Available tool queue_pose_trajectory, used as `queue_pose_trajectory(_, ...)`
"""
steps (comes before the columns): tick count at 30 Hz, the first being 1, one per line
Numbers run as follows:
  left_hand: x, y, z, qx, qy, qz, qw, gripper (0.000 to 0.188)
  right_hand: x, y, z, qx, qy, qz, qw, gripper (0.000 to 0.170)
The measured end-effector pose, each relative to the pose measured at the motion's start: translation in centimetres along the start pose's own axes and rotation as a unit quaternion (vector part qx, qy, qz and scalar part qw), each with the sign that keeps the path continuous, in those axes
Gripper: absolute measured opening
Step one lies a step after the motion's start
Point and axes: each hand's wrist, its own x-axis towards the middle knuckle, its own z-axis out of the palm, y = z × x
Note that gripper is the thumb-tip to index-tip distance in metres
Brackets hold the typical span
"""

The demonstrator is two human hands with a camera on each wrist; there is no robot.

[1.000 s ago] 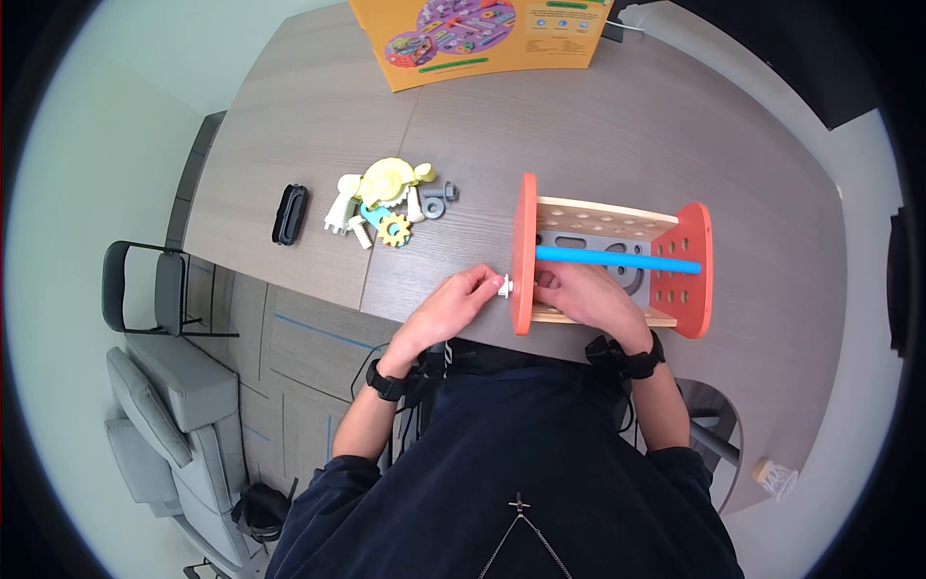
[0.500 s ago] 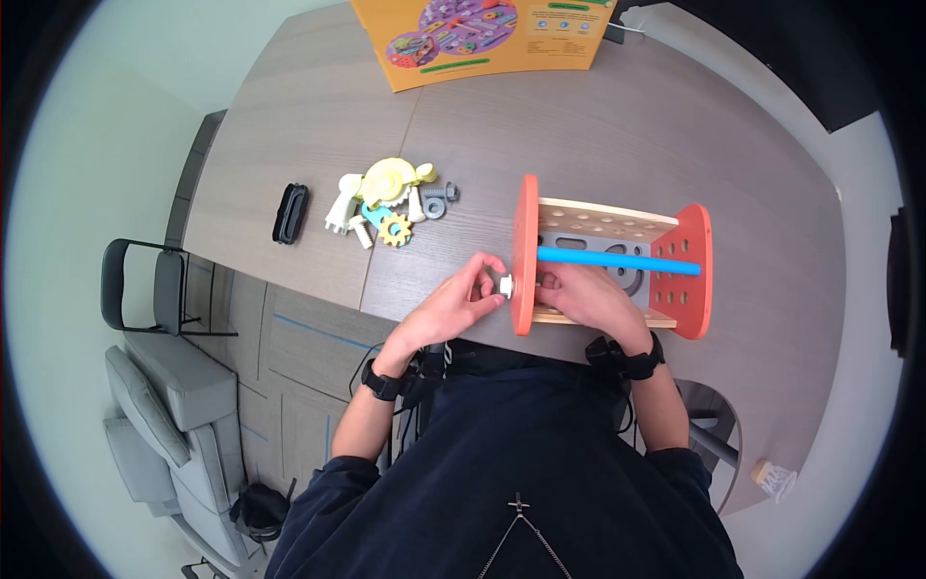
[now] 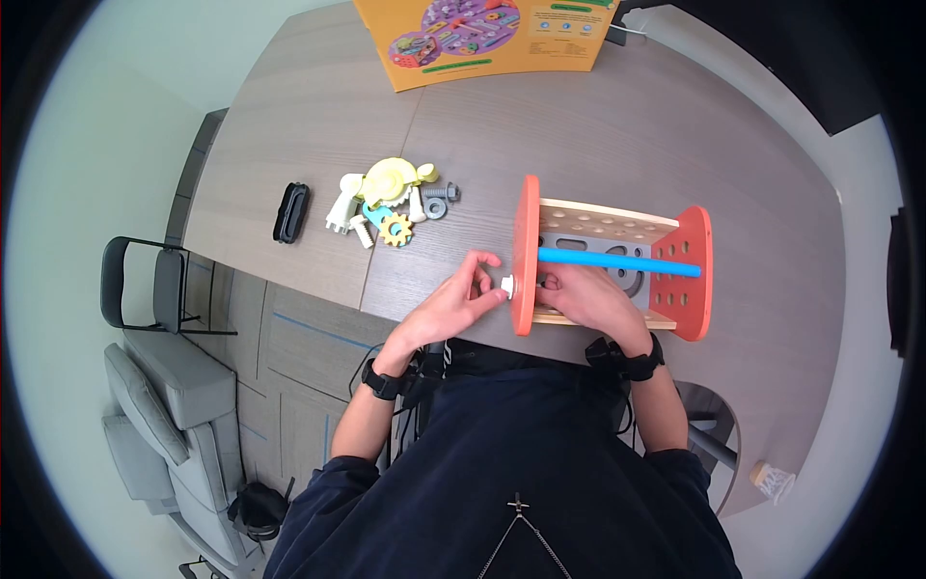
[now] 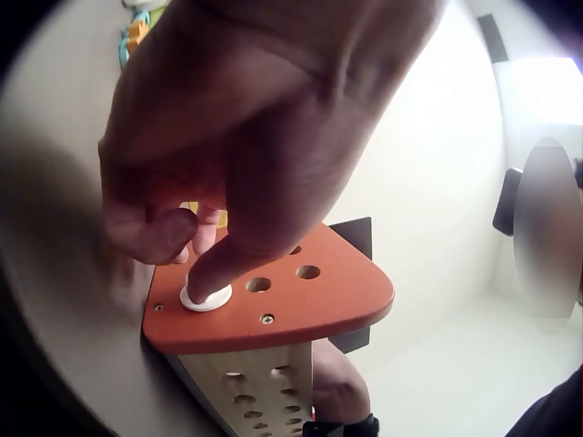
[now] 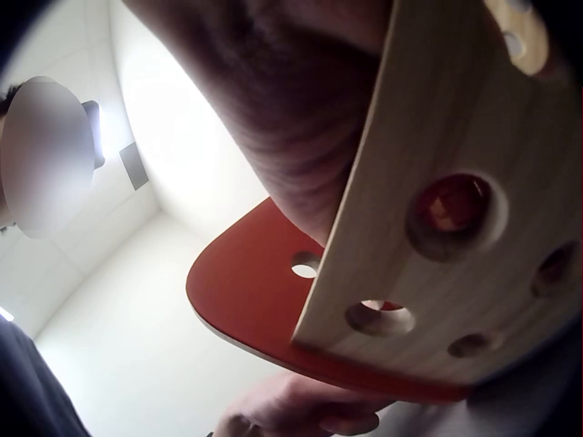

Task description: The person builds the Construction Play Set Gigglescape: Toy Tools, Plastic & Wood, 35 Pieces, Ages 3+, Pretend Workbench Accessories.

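The left hand [image 3: 451, 305] touches a white round-headed piece [image 3: 507, 287] on the outer side of the box's left red panel [image 3: 525, 232]. In the left wrist view, its thumb rests on the white piece [image 4: 215, 299], with the other fingers bent and apart from it. The right hand [image 3: 596, 296] reaches inside the box, fingertips against the panel's inner side, level with the white piece; what they hold is hidden. In the right wrist view, a perforated wooden board [image 5: 437, 282] covers the fingers of the right hand [image 5: 301, 109]. A blue rod [image 3: 617, 259] spans the box.
Left of the box lie a yellow-green toy part [image 3: 390, 180], a yellow gear [image 3: 395, 230], grey hardware [image 3: 436, 207] and pale bolts [image 3: 361, 232]. A black case [image 3: 290, 212] lies farther left. A yellow printed box [image 3: 492, 43] stands at the back.
The left hand's index finger has come off the white piece and spread away from the thumb, which now rests on it. The right hand and the box have hardly moved.
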Motion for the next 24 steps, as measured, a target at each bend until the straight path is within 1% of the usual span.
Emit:
queue_pose_trajectory(2,0.5,-0.3,0.0,0.002,0.005,-0.017,1.0,0.02,-0.2,-0.2,-0.1,-0.004,-0.001,0.001,1.0,0.035)
queue_pose_trajectory(5,0.8,-0.4,0.0,0.046,-0.037,-0.063,0.996,0.025,-0.2,-0.5,-0.4,-0.008,-0.008,0.01,1.0,0.035)
queue_pose_trajectory(8,0.2,0.1,-0.1,0.023,-0.038,0.01,0.999,0.028,-0.2,-0.6,-0.5,-0.003,-0.011,0.014,1.0,0.035)
queue_pose_trajectory(11,-0.1,0.6,0.0,0.004,0.0,0.001,1.0,0.032,-0.3,-0.7,-0.5,0.006,-0.01,0.005,1.0,0.034)
queue_pose_trajectory(14,0.2,-0.1,0.2,-0.011,0.018,0.009,1.0,0.031,-0.3,-0.8,-0.5,0.004,-0.01,0.006,1.0,0.033)
queue_pose_trajectory(17,0.5,-0.5,0.3,0.018,-0.009,-0.01,1.0,0.028,-0.4,-0.7,-0.4,0.001,-0.009,0.007,1.0,0.031)
queue_pose_trajectory(20,0.4,-0.2,0.4,0.035,0.01,-0.003,0.999,0.026,-0.4,-0.3,-0.3,-0.002,-0.012,-0.002,1.0,0.029)
queue_pose_trajectory(24,-0.1,2.1,0.2,0.086,0.006,0.009,0.996,0.022,-0.2,0.3,0.1,0.01,-0.006,-0.027,1.0,0.027)
